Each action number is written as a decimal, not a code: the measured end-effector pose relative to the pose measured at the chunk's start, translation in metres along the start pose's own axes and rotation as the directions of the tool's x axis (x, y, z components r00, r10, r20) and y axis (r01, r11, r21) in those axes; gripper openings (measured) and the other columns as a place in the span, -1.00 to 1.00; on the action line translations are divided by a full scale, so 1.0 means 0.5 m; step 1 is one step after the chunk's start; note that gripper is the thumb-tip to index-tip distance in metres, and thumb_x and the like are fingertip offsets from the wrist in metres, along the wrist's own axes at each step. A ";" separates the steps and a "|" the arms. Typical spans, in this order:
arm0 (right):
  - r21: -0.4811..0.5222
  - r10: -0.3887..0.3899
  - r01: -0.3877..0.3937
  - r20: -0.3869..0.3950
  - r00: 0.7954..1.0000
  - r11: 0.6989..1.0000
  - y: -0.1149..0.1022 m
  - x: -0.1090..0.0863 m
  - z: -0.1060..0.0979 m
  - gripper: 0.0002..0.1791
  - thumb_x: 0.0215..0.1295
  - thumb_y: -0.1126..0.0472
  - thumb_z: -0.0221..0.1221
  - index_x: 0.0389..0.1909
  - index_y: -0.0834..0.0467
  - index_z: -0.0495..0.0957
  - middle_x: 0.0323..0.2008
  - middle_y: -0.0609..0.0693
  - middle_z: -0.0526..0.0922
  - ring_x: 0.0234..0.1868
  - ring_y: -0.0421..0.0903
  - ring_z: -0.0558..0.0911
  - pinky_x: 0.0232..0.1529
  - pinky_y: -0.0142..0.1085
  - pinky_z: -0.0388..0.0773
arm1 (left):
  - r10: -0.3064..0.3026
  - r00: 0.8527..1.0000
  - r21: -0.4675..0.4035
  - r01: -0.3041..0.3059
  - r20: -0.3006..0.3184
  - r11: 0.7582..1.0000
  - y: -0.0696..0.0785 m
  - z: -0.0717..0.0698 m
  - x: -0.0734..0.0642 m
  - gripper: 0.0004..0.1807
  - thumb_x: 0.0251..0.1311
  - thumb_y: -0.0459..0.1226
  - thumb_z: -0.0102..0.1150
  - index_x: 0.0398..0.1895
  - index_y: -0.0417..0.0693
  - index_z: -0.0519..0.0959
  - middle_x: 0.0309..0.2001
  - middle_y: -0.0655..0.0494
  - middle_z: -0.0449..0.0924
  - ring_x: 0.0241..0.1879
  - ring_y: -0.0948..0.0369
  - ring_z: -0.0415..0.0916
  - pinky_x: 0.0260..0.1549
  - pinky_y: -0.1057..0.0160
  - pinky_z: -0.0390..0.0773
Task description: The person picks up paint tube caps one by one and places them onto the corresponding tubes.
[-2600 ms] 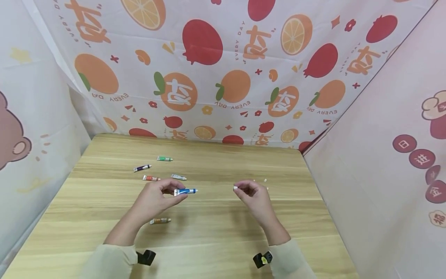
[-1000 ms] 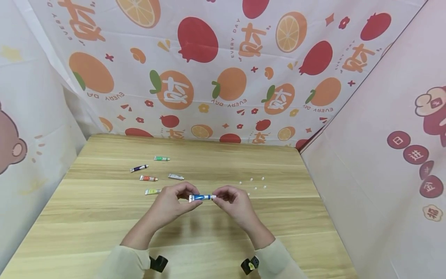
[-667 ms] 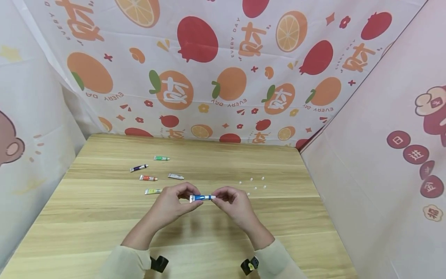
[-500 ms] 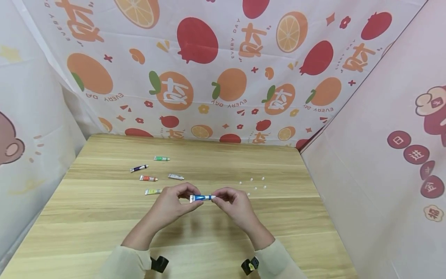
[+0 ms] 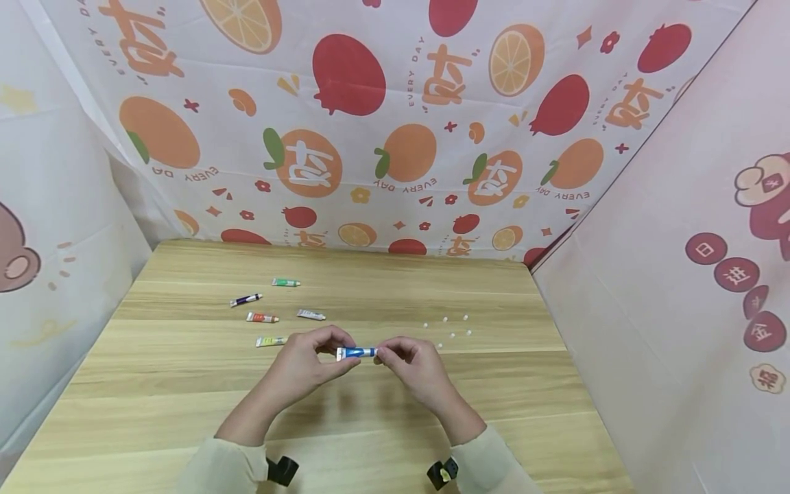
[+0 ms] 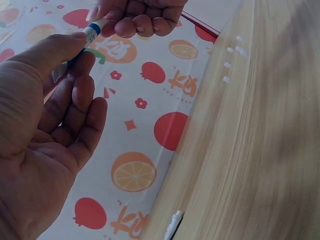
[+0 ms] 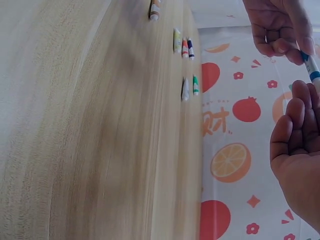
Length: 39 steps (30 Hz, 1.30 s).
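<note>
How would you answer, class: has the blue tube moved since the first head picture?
Yes; the blue tube has moved rightwards, judged against the green tube lying on the table.

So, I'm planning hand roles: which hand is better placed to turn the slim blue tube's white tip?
Probably the right hand: it pinches the white tip, while the left hand grips the slim blue tube.

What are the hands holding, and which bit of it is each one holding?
A blue tube. The left hand pinches its body between thumb and fingers; the right hand pinches the white tip at its end.
</note>
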State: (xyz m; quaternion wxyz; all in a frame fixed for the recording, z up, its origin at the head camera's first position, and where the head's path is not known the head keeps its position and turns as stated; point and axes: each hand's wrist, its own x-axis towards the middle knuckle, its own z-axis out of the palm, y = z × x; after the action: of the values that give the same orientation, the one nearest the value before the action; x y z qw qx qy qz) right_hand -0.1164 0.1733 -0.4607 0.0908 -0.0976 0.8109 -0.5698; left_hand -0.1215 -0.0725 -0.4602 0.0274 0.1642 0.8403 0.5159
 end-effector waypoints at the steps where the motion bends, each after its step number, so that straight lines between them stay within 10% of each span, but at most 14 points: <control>1: 0.001 0.002 -0.002 0.002 1.000 1.000 -0.001 0.000 0.000 -0.77 0.58 0.05 0.30 -0.09 0.13 0.80 -0.16 0.08 0.86 -0.06 0.15 0.75 -0.13 -0.41 0.63 | -0.001 1.000 -0.001 0.001 0.001 1.000 0.001 0.000 0.000 -0.78 0.23 -0.09 0.61 -0.14 0.21 0.74 -0.22 0.32 0.79 -0.12 0.29 0.72 -0.11 0.29 0.66; 12: 0.016 0.022 -0.022 0.011 1.000 1.000 -0.005 -0.001 0.002 -0.66 0.61 0.07 0.26 -0.12 0.32 0.76 -0.23 0.23 0.82 -0.25 -0.24 0.64 -0.28 -0.46 0.47 | 0.004 1.000 -0.001 -0.004 0.002 1.000 0.007 0.001 -0.001 -0.78 0.21 -0.12 0.62 -0.16 0.20 0.74 -0.26 0.33 0.79 -0.16 0.31 0.72 -0.14 0.28 0.63; 39: 0.097 -0.023 0.023 -0.006 1.000 0.995 0.002 -0.001 -0.003 -0.61 0.74 0.04 0.06 0.06 0.27 0.69 -0.12 0.27 0.75 -0.11 -0.13 0.72 0.05 -0.39 0.68 | 0.013 1.000 -0.011 -0.013 0.015 1.000 0.002 -0.001 0.001 -0.78 0.24 -0.07 0.61 -0.15 0.21 0.74 -0.25 0.35 0.79 -0.18 0.36 0.70 -0.11 0.29 0.63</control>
State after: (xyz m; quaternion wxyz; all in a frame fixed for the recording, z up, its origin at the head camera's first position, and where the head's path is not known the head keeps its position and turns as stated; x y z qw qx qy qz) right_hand -0.1166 0.1751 -0.4613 0.0868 -0.1010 0.7813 -0.6098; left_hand -0.1218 -0.0726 -0.4589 0.0312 0.1732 0.8361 0.5195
